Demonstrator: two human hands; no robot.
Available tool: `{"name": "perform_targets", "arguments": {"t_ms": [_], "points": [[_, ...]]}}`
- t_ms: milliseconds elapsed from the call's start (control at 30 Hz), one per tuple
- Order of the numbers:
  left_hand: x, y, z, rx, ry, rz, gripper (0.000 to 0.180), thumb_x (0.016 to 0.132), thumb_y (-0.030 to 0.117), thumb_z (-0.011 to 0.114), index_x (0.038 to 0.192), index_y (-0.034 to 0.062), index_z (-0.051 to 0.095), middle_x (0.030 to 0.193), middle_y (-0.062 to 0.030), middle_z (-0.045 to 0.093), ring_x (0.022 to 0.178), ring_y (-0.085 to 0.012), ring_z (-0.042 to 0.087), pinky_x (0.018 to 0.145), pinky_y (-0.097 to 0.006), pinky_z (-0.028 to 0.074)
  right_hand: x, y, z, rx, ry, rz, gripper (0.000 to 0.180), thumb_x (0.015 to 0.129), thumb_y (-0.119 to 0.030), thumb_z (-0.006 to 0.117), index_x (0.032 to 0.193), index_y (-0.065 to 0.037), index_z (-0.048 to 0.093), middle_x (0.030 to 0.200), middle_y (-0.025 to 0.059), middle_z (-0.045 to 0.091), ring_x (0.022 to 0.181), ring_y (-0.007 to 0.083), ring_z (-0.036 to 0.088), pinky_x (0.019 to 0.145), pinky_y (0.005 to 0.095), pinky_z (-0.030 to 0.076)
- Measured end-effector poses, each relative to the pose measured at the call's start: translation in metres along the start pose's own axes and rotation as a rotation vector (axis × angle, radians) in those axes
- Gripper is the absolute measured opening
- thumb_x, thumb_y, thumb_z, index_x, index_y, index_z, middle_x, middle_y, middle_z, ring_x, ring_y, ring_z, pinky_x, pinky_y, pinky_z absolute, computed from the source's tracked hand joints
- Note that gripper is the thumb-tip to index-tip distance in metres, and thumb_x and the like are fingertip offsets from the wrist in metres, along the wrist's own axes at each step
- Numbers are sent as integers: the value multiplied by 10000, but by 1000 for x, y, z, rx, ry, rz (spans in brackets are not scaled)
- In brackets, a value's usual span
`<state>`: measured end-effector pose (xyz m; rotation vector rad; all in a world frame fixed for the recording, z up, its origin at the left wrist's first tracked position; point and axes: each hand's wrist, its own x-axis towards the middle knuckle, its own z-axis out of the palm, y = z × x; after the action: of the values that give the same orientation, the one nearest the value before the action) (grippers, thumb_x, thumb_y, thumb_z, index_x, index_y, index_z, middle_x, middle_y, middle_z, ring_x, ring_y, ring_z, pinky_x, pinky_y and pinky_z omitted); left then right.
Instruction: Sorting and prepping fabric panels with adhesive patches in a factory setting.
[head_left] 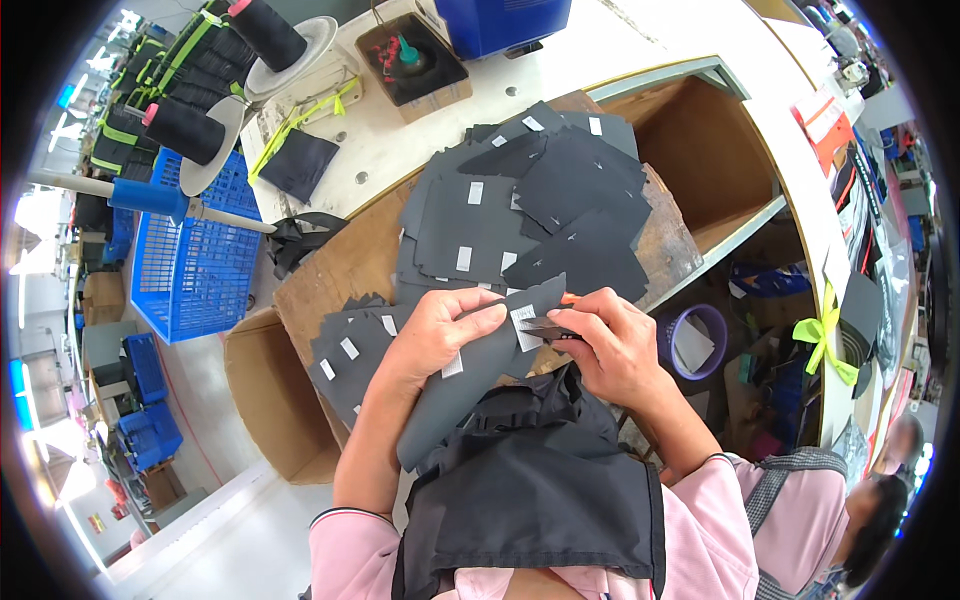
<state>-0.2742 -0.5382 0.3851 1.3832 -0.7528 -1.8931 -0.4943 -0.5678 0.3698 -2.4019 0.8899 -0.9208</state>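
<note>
A dark grey fabric piece (455, 400) with white labels is gripped between the thumb and fingers of my left hand (440, 335). It hangs down over my lap. My right hand (615, 345) is closed around a small dark pointed tool (545, 329), perhaps thread snips, with a bit of orange showing by the fingers. The tool's tip lies against a white label (525, 327) on the piece. Just beyond my hands, loose stacks of similar grey pieces (455, 215) cover a wooden board (672, 232), some bearing white labels. A smaller stack (355, 345) lies left of my left hand.
Black thread cones (268, 35) stand at the upper left, near a blue plastic crate (190, 255). A dark tray (412, 60) sits on the white table (375, 165). Below the board is a cardboard box (275, 400); a purple bin (695, 340) stands right. Another person (810, 515) is at lower right.
</note>
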Motion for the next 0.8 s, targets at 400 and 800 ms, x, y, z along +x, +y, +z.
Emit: {"name": "perform_targets", "arguments": {"t_ms": [400, 800], "points": [[-3, -10, -3, -43, -65, -62, 239, 856, 190, 625, 981, -13, 640, 791, -3, 628, 668, -40, 558, 612, -180, 444, -9, -3, 3, 51, 36, 31, 350, 601, -28, 748, 930, -61, 633, 764, 63, 544, 605, 227, 564, 617, 315, 517], [-5, -12, -7, -9, -102, -59, 232, 857, 183, 628, 976, -16, 639, 805, -6, 631, 697, -45, 563, 639, -186, 448, -10, -6, 0, 105, 31, 52, 335, 610, -46, 749, 925, -60, 635, 771, 57, 554, 609, 215, 561, 564, 309, 477]]}}
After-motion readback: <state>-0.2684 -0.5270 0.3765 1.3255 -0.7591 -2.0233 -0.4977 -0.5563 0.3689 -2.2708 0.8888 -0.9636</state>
